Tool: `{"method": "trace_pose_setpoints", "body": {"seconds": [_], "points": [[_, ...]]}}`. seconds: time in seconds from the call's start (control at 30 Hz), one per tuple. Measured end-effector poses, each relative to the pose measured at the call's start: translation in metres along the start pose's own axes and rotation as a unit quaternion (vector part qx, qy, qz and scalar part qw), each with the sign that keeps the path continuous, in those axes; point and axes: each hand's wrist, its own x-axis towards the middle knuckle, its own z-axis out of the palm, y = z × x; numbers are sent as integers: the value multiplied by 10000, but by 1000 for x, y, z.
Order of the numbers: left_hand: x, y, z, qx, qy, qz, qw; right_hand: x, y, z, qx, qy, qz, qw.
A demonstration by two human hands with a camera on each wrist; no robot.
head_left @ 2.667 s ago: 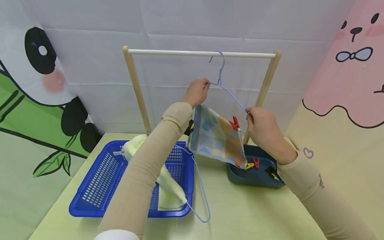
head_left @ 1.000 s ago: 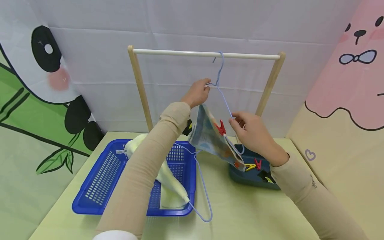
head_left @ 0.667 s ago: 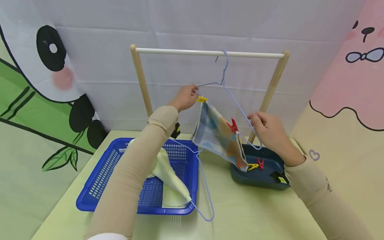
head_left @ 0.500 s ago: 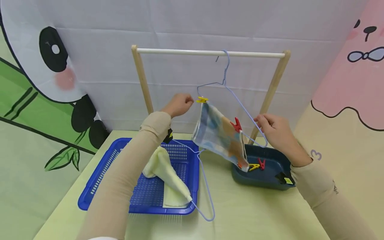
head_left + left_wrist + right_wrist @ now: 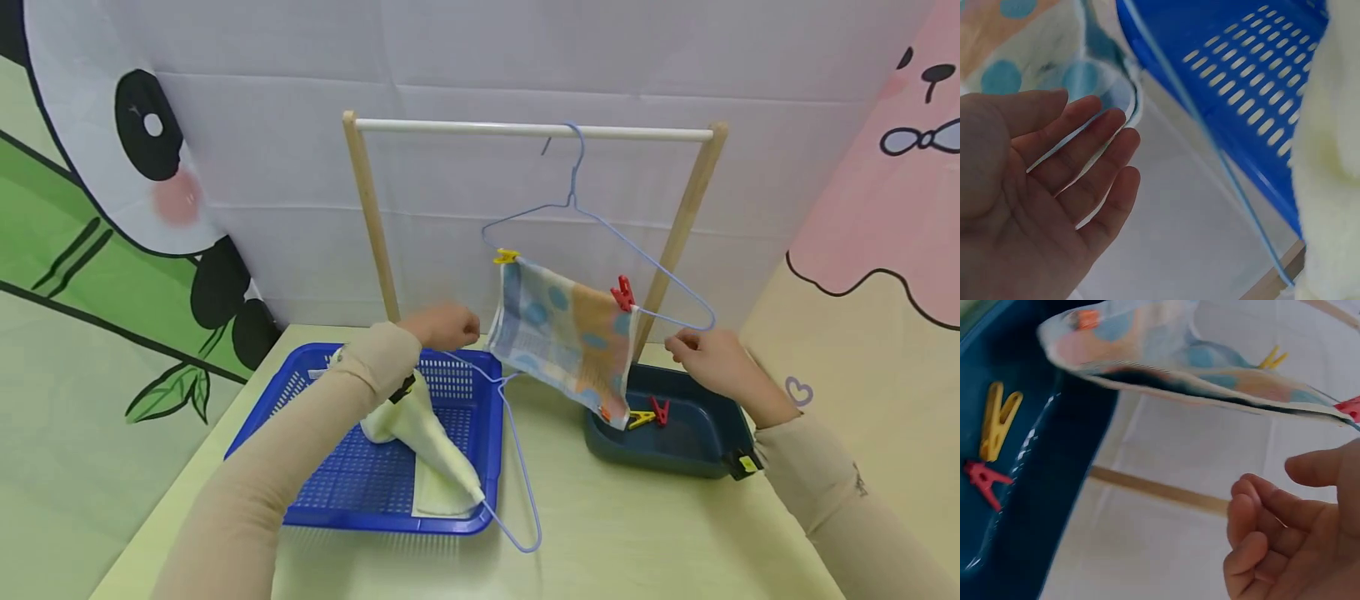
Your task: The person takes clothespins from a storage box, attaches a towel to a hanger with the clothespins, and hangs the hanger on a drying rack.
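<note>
A blue wire hanger [image 5: 572, 202] hangs by its hook from the white rod of the rack. Clipped to it is a dotted cloth [image 5: 566, 333], with a yellow clothespin [image 5: 507, 256] at its left corner and a red clothespin [image 5: 623, 294] at its right. Left of the cloth, my left hand [image 5: 442, 326] holds nothing; the left wrist view shows its fingers [image 5: 1094, 162] loosely bent. Below the hanger's right end is my right hand [image 5: 708, 360], apart from it. In the right wrist view its fingers [image 5: 1254, 531] curl loosely around nothing.
A blue basket [image 5: 491, 450] at left holds a pale yellow cloth [image 5: 427, 433] on a second hanger [image 5: 525, 475] that juts over the rim. The dark tray [image 5: 705, 417] at right contains a yellow clothespin [image 5: 640, 418] and a red one [image 5: 660, 411]. A wooden post [image 5: 682, 225] supports the rod.
Both hands have let go of the hanger and dropped lower, the left one leftward, the right one rightward. The hanger has turned to face front, and its yellow clothespin has come into sight.
</note>
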Motion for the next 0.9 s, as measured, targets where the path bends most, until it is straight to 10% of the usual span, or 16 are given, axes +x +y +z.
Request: {"method": "trace_pose_setpoints", "body": {"seconds": [0.27, 0.53, 0.9], "points": [[4, 7, 24, 277, -292, 391, 9984, 2, 35, 17, -797, -935, -164, 9923], [2, 14, 30, 246, -277, 586, 9976, 5, 60, 36, -1165, -2351, -97, 9649], [5, 15, 40, 372, -548, 439, 9968, 6, 54, 63, -1545, -2578, -571, 9520]]}}
